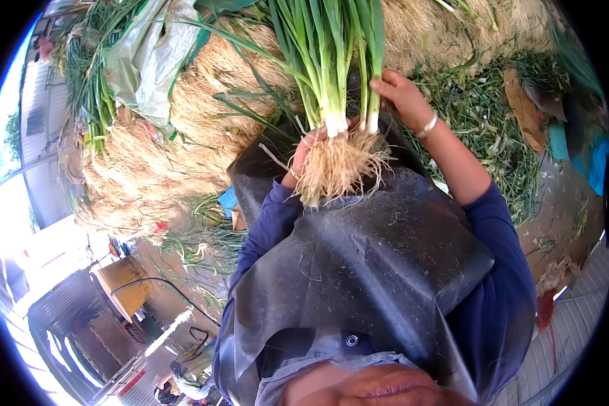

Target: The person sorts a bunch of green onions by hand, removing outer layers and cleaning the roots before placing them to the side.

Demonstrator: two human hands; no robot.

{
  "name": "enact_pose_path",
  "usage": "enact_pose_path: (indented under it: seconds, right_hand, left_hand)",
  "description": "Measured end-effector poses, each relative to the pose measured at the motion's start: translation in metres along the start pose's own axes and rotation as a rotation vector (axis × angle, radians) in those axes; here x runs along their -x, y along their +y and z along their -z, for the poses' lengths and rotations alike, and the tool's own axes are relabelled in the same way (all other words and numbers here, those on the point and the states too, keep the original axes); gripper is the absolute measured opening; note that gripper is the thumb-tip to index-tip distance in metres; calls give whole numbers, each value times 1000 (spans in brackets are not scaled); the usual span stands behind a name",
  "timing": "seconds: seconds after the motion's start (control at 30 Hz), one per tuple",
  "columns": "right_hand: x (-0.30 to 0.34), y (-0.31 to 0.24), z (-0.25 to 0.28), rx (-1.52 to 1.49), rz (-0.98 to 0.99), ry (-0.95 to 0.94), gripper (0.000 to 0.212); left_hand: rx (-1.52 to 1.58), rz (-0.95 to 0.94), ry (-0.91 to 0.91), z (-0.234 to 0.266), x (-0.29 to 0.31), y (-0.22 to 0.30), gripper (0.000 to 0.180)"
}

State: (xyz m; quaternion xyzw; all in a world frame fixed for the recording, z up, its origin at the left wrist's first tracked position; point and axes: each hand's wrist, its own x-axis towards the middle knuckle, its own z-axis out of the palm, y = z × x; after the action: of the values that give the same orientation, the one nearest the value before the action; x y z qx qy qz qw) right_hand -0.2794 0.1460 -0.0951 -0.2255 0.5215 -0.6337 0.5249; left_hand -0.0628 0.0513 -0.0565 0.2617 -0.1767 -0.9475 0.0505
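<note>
In the head view, the left hand [306,154] is closed around the base of a bunch of green onions [328,81], just above its pale roots [341,166]. The right hand [404,101] touches the outermost stalks at the bunch's right; whether it pinches them I cannot tell. The bunch is held at the far edge of a dark apron [365,264]. Beyond lie root-covered heaps [223,81], a translucent sack [145,64] and, to the right, green scraps [463,111].

The top edge crops 1 green onion bunch [332,101] (tips unseen).
</note>
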Motion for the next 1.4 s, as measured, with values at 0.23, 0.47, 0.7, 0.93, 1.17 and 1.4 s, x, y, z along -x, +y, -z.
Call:
enact_pose_path:
  seconds: [0.23, 0.47, 0.7, 0.93, 1.17, 1.4]
  right_hand:
    - [-8, -2, -36, 84, 235, 337, 46]
    - [12, -16, -17, -305, -91, 94, 23]
    - [72, 16, -31, -46, -78, -68, 21]
    - [70, 45, 56, 162, -52, 375, 17]
    - [21, 14, -22, -511, -48, -189, 20]
    - [104, 35, 4, 64, -218, -77, 23]
  left_hand:
    - [115, 84, -70, -8, -6, -10, 42]
    - [284, -95, -44, -7, 2, -8, 35]
    - [335, -103, -160, -9, 5, -13, 37]
    - [409, 10, -92, 9, -2, -12, 43]
    - [241, -33, -126, -8, 1, -12, 48]
    - [332, 17, -354, -12, 0, -9, 64]
